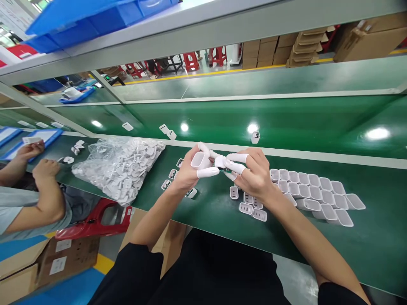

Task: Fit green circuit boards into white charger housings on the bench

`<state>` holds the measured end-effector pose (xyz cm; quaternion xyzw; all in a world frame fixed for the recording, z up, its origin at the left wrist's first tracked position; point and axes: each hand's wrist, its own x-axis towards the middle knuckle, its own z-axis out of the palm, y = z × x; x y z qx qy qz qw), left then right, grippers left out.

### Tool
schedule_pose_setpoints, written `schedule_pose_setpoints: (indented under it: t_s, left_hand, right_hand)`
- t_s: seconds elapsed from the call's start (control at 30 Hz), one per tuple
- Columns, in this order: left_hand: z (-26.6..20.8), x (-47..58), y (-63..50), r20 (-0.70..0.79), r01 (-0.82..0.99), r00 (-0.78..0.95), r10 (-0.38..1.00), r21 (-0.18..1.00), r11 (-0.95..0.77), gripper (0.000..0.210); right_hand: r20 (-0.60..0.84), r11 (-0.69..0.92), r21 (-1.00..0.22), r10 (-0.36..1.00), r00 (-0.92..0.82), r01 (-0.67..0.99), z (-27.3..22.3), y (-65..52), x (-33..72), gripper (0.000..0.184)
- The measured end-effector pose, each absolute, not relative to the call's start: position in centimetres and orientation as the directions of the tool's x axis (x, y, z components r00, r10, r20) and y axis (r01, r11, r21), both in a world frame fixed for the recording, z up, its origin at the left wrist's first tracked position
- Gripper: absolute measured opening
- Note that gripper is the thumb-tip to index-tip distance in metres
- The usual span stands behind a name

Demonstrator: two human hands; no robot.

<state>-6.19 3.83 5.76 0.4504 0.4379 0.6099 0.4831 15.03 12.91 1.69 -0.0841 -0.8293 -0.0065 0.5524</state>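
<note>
My left hand (188,173) is closed around a white plastic charger housing (199,160), its open end facing up toward me. Between the fingers of my right hand (257,174) is a small green circuit board (226,170), partly hidden, held close to the housing. White finger cots cover several fingertips on both hands. Below my right hand stand several white charger cases (246,208) with slots in their ends. Rows of open white housings (309,191) fill the bench to the right. Near my left wrist lie several cases with dark parts inside (165,184).
A clear plastic bag of small white parts (133,165) lies left on the green bench (210,220). A few white cases (255,137) rest on the green conveyor (286,120). Overhead runs a shelf with blue bins (104,21). A co-worker's hands (46,169) are at far left.
</note>
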Motion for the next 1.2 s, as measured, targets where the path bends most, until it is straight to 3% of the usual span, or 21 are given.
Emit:
schedule_pose_setpoints:
  t_s: [0.07, 0.23, 0.4, 0.47, 0.6, 0.7, 0.77, 1.0, 1.1, 1.2]
  left_hand:
    - [4.9, -5.5, 3.2, 0.205, -0.162, -0.225, 0.952, 0.956, -0.244, 0.066]
    - [3.9, -5.3, 2.2, 0.367, 0.046, -0.274, 0.889, 0.928, -0.369, 0.066]
    - [3.9, -6.0, 0.6, 0.342, 0.169, -0.212, 0.915, 0.935, -0.311, 0.066]
    - [3.8, -5.9, 0.0, 0.313, 0.171, -0.224, 0.923, 0.945, -0.279, 0.062]
    - [3.0, -5.3, -0.5, 0.234, 0.131, -0.288, 0.929, 0.97, -0.204, 0.063]
    - [2.0, -4.6, -0.2, 0.18, 0.042, -0.347, 0.92, 0.983, -0.176, 0.059]
    - [1.4, -4.0, 0.1, 0.144, -0.025, -0.379, 0.914, 0.986, -0.166, 0.057]
    - [0.3, -2.7, 0.8, -0.033, -0.338, -0.49, 0.871, 0.928, -0.155, 0.051]
    - [-0.1, -2.7, 0.8, -0.048, -0.336, -0.546, 0.837, 0.927, -0.166, 0.048]
    - [-0.4, -2.7, 0.4, -0.022, -0.264, -0.544, 0.839, 0.954, -0.146, 0.046]
  right_hand:
    - [0.908, 0.985, -0.127, 0.161, -0.388, 0.113, 2.3, 12.4, 14.9, 0.032]
    - [0.704, 0.891, -0.446, 0.407, -0.582, 0.083, 3.9, 11.4, 15.3, 0.048]
    - [0.449, 0.775, -0.62, 0.479, -0.755, 0.122, 4.3, 11.3, 15.6, 0.033]
    - [0.389, 0.672, -0.734, 0.536, -0.749, 0.1, 4.2, 11.6, 15.4, 0.033]
    - [0.215, 0.321, -0.947, 0.642, -0.736, 0.003, 3.5, 12.7, 14.8, 0.048]
    - [0.098, 0.144, -0.99, 0.663, -0.742, -0.002, 2.7, 13.5, 14.3, 0.05]
    - [0.074, 0.111, -0.994, 0.641, -0.764, -0.003, 2.3, 13.7, 14.1, 0.047]
    - [0.201, 0.288, -0.957, 0.588, -0.784, -0.03, 3.0, 13.5, 15.0, 0.036]
    - [0.242, 0.33, -0.943, 0.605, -0.759, -0.038, 3.3, 13.8, 15.3, 0.037]
    - [0.249, 0.263, -0.96, 0.641, -0.726, -0.097, 3.2, 14.0, 15.2, 0.045]
